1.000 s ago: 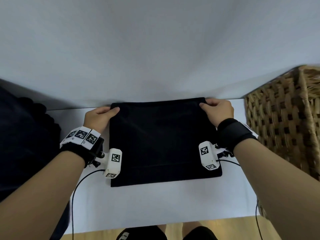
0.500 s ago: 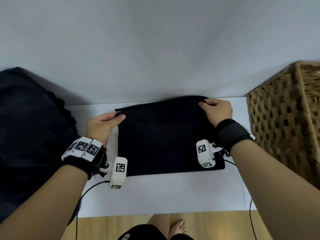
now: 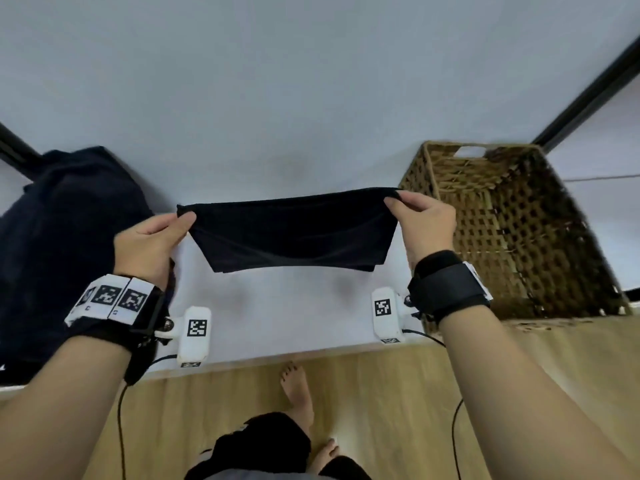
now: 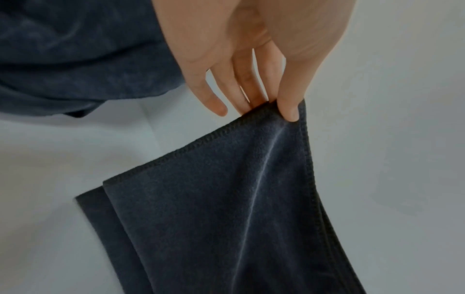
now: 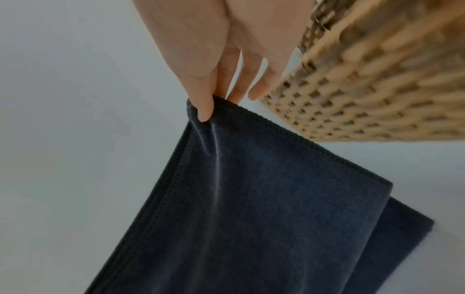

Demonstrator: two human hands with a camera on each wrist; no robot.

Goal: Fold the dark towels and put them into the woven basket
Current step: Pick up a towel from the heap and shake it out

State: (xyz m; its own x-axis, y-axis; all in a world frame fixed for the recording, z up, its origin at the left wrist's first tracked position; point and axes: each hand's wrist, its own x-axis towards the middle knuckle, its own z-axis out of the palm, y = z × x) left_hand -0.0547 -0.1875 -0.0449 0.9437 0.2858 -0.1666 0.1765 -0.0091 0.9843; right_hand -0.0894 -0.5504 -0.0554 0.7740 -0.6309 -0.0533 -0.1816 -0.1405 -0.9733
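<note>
Both hands pinch the folded towel (image 3: 291,233) by its top corners, left hand (image 3: 147,245) and right hand (image 3: 427,225); its long axis runs left-right, seemingly clear of the table (image 3: 294,317), beside the basket (image 3: 512,230).

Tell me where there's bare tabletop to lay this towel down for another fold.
Bare white table lies under the held towel, between the dark towel pile on the left and the woven basket on the right. Both hands, left hand and right hand, pinch its top corners. It is crowded at both sides.
</note>
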